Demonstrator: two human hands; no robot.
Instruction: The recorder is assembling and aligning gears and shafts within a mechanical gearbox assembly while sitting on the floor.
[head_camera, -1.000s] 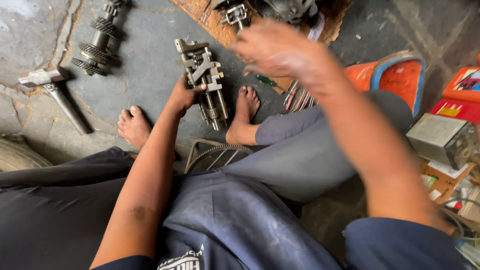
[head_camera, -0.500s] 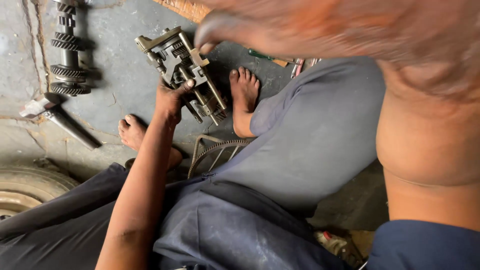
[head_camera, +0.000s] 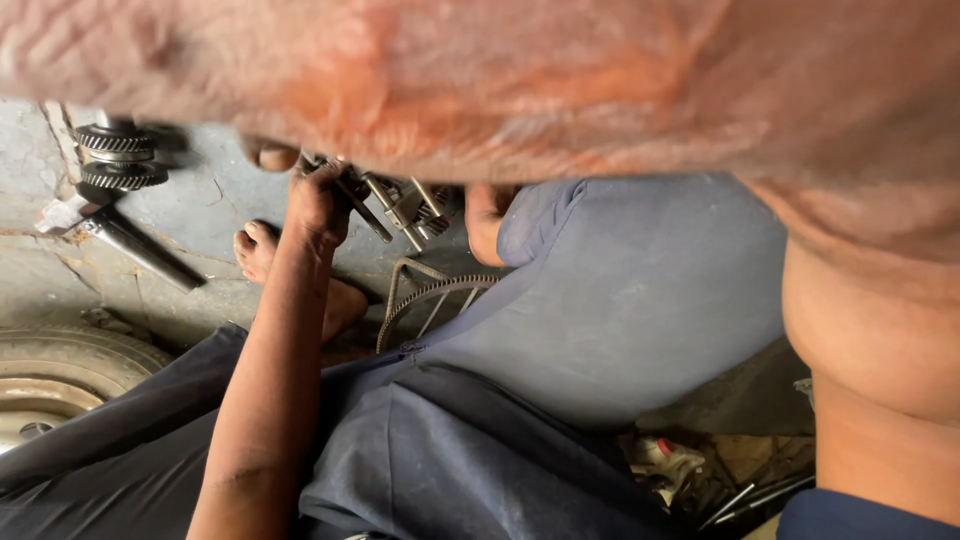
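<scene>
The left hand (head_camera: 318, 205) grips the metal shift-rod assembly (head_camera: 405, 205), which lies assembled beside the gear shaft (head_camera: 118, 160). The right hand's grip I cannot tell; its blurred forearm (head_camera: 520, 80) hides it.

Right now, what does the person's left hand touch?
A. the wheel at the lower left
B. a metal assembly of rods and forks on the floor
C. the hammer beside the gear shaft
B: the left hand lies on the metal assembly, apart from the wheel and the hammer.
</scene>
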